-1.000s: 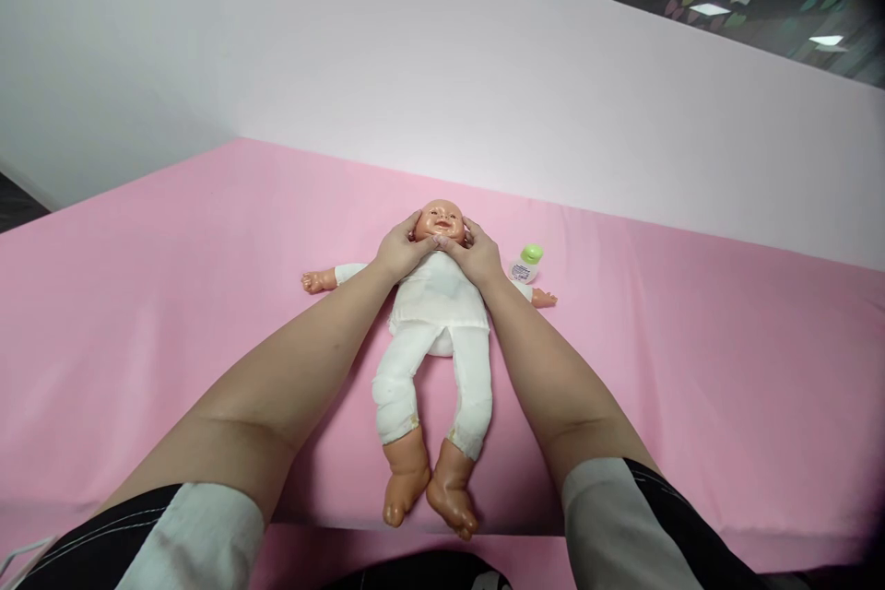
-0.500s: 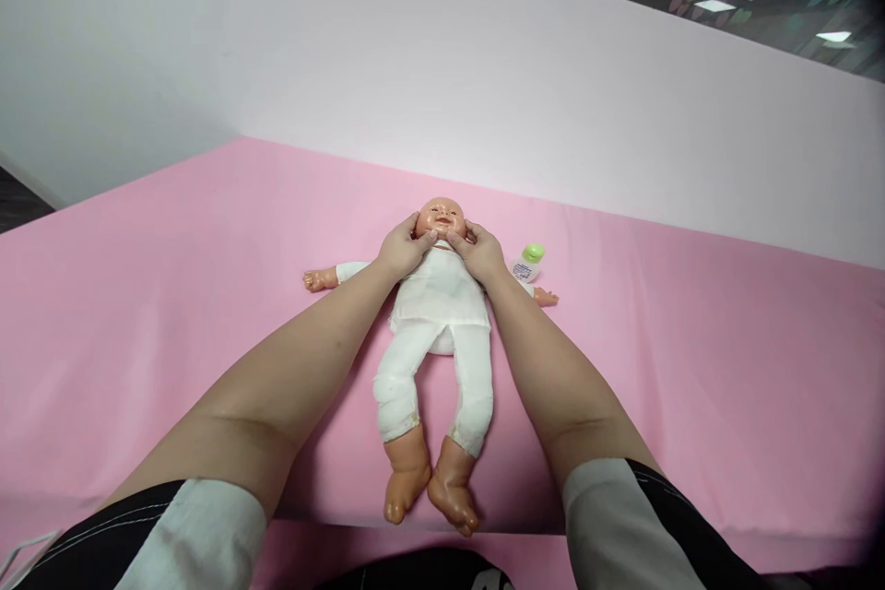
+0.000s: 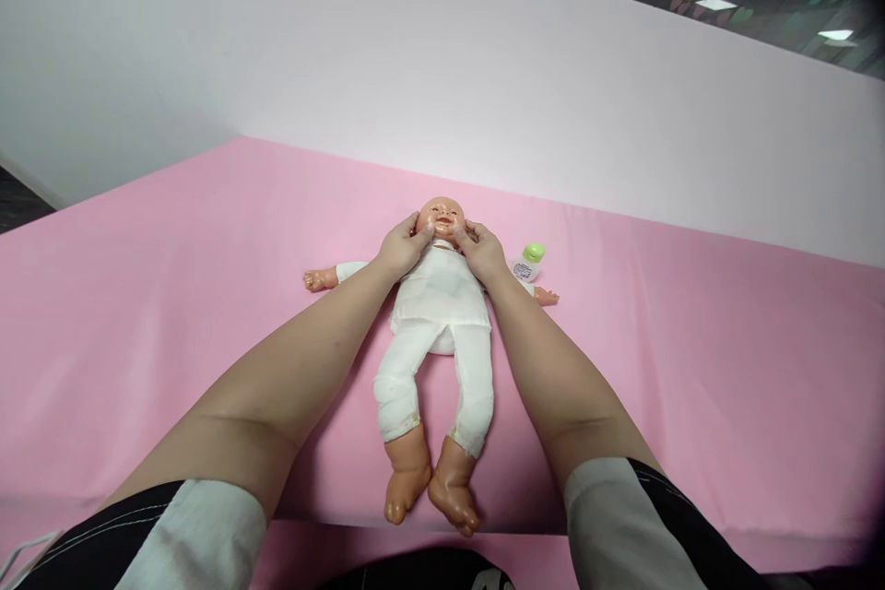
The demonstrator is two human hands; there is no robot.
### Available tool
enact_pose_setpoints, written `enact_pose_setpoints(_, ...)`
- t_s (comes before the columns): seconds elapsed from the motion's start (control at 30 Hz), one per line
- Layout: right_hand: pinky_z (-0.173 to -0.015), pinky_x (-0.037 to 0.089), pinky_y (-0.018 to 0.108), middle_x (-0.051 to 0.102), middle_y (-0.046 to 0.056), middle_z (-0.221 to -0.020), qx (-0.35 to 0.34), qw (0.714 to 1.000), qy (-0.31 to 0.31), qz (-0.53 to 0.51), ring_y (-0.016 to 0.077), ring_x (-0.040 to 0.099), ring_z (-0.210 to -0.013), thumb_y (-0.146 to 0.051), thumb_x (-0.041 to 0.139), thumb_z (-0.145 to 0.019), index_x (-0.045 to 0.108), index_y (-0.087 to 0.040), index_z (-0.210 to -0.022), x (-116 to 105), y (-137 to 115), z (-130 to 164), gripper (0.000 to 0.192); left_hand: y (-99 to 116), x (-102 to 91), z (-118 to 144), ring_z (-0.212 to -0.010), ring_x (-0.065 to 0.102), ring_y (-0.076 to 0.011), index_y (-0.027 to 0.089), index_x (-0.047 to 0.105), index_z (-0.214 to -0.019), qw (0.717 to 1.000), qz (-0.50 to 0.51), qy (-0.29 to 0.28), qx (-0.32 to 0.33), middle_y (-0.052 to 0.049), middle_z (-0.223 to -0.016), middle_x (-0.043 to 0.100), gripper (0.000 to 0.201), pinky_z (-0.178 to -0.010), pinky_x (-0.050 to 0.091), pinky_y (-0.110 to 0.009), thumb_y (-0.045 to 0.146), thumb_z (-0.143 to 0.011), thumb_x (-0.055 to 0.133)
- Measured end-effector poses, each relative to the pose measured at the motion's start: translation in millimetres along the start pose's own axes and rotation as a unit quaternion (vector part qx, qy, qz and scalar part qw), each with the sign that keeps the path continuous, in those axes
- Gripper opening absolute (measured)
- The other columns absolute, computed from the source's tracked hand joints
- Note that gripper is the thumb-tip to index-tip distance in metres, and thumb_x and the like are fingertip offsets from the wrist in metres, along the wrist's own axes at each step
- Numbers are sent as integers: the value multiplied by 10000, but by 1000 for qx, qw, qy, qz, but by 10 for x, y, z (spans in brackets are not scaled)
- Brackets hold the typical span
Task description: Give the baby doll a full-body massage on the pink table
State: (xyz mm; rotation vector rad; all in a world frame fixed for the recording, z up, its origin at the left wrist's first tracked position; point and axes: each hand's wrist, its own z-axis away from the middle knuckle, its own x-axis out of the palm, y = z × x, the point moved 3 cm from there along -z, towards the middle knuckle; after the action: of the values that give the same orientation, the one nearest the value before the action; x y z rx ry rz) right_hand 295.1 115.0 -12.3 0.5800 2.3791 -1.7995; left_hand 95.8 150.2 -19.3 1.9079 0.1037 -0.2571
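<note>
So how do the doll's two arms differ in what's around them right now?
The doll's arm at image left lies stretched out on bare pink cloth; the doll's arm at image right has a small green-capped bottle beside its hand. Both are spread sideways in white sleeves, with bare hands.

Left hand [image 3: 399, 249] and right hand [image 3: 479, 253] outstretched; fingers curled.

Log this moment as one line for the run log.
left hand: on doll's cheek | right hand: on other cheek | doll: on its back on pink cloth | small bottle: beside doll
</note>
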Motion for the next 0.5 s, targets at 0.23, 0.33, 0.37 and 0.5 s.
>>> enact_pose_setpoints(0.23, -944, 636, 414, 824, 70, -1165, 27, 995, 31, 88, 267, 783, -1030, -729, 935, -688, 696, -232, -1199, -10, -160, 95, 752, 162, -35, 78, -1186, 743, -356, 193, 716, -1400, 996, -61, -41, 41, -117, -1307, 795, 685, -1078, 584, -459, 604, -861, 815)
enact_pose_setpoints(0.33, -965, 632, 412, 824, 60, -1161, 24, 997, 31, 73, 259, 782, -1040, -698, 937, -701, 696, -242, -1180, -2, -101, 65, 704, 151, -32, 69, -1236, 730, -368, 185, 710, -1416, 997, -61, -39, 32, -121, -1353, 784, 704, -1098, 581, -456, 588, -850, 822)
enact_pose_setpoints(0.37, -986, 629, 414, 824, 58, -1175, 20, 997, 28, 66, 256, 781, -1059, -680, 929, -721, 700, -245, -1193, 2, -71, 49, 682, 143, -32, 66, -1255, 725, -371, 179, 702, -1430, 997, -57, -37, 27, -125, -1373, 777, 717, -1111, 576, -456, 581, -849, 822)
enact_pose_setpoints(0.5, -1082, 604, 421, 815, 60, -1288, 4, 999, 21, 38, 247, 770, -1162, -589, 894, -801, 711, -242, -1278, 14, 21, -10, 617, 84, -35, 42, -1355, 683, -380, 149, 668, -1489, 999, -32, -24, 7, -150, -1470, 733, 783, -1184, 531, -463, 572, -848, 819)
